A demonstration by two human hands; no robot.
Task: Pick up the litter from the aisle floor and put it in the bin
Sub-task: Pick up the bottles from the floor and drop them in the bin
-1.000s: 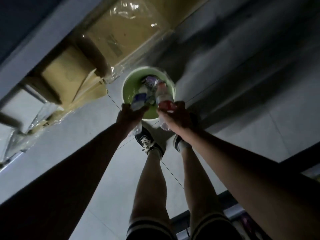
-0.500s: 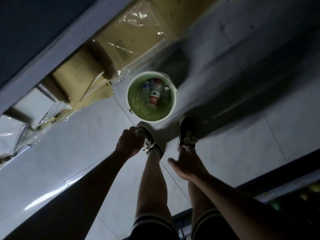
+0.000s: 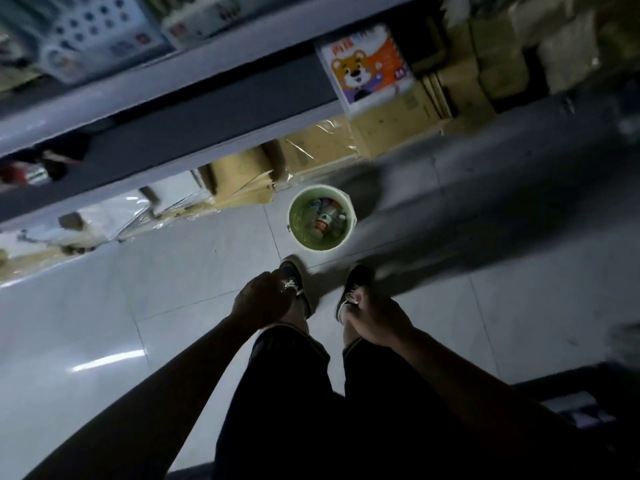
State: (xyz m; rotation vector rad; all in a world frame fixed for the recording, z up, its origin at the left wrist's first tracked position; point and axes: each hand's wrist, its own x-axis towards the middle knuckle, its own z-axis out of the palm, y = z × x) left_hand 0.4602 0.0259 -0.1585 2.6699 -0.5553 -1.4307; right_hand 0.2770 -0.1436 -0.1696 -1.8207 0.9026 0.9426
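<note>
Bottles (image 3: 323, 221) in bin (image 3: 300, 237), apart from fingers (image 3: 273, 282).

Tiled floor (image 3: 194, 278), green bin (image 3: 347, 233), cardboard boxes (image 3: 242, 181)

Dim, motion-blurred wide-angle view (glare streak on floor (image 3: 104, 362)).

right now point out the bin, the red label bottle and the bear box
bin (image 3: 350, 216): head view, right rim
red label bottle (image 3: 322, 224): head view, its red label, inside the bin
bear box (image 3: 360, 69): head view, printed bear face
</note>
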